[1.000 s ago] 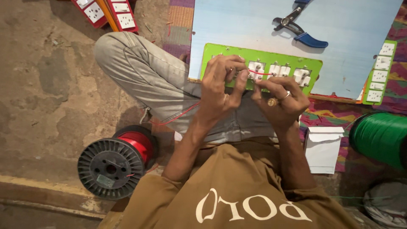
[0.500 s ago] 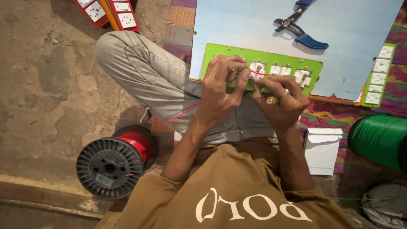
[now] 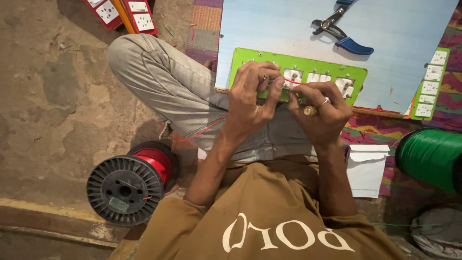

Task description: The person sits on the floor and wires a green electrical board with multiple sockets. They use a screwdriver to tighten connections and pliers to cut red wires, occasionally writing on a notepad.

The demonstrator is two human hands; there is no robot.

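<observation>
A green switch board [image 3: 356,77] with several white switch backs lies on a pale blue board [image 3: 288,29] over my lap. My left hand [image 3: 250,96] grips the green board's near edge, thumb and fingers pinched around a thin red wire [image 3: 294,82] at a switch terminal. My right hand [image 3: 322,113], with rings on it, pinches the same red wire just to the right, over the middle switches. The wire trails down across my grey trouser leg [image 3: 163,86] toward a red wire spool [image 3: 132,180] on the floor at left.
Blue-handled pliers [image 3: 339,33] lie on the blue board's far side. Another green switch strip [image 3: 428,86] sits at right, red switch boards [image 3: 125,12] at top left. A green wire spool [image 3: 428,156] and a white paper packet [image 3: 365,168] lie at right.
Both hands stay on the green board; the fingers have shifted slightly and the red wire now stretches between them across a switch.
</observation>
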